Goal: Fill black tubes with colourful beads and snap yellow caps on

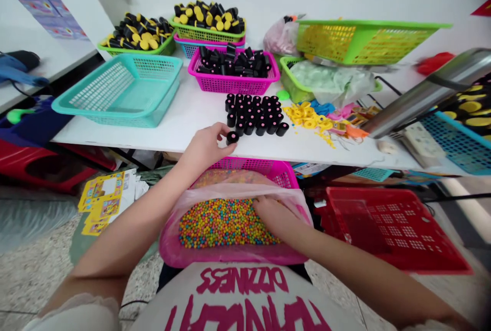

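My left hand [210,144] pinches a small black cylinder [232,138] with a pink centre between thumb and fingers, at the table's front edge. Just beyond it, several rows of similar black cylinders [251,116] stand upright on the white table. My right hand [272,214] reaches into a mass of small colourful beads [226,223], its fingertips hidden among them or under the plastic. The beads lie in a clear plastic bag [238,191] lining a pink basket [282,173] against my body, below the table edge.
Behind the rows stands a magenta basket [233,84] of black cylinders. A turquoise basket [153,108] is at left; baskets of black-and-yellow pieces [210,16] stand behind. Yellow plastic pieces [307,116] and a metal tube [425,93] lie right. A red crate [399,228] is low right.
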Available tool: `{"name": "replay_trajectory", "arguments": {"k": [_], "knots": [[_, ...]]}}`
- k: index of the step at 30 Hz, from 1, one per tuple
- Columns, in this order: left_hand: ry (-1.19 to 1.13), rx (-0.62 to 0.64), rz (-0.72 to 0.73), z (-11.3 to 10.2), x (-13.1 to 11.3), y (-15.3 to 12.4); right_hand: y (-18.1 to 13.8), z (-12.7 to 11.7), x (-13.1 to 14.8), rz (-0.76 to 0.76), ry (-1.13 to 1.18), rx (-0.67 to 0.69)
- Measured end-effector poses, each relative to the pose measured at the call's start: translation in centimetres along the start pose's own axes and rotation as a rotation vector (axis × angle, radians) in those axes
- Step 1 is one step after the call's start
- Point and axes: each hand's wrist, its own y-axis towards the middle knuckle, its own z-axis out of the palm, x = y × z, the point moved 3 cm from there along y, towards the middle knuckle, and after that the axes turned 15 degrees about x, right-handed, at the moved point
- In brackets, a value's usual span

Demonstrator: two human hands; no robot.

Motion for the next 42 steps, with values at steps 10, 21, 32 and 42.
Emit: {"name": "replay_trajectory", "arguments": {"k": [10,21,32,42], "knots": [[-0.112,0.268,0.115,6.4,-2.0,-13.7,2.0,1.1,-0.1,-0.43,0.513,-0.091],[-0.178,0.341,-0.045,8.7,-0.9,-14.4,-1.0,-1.4,0.9,-0.603,0.563,-0.252],[-0.201,0.397,-0.052,8.9,-0.9,-14.3,-2.3,-1.2,2.4,-0.65,0.377,-0.275],[-0.226,0.306,-0.059,7.7,-1.4,-14.6,-3.6,-1.8,0.1,-0.539,0.306,-0.37]]}}
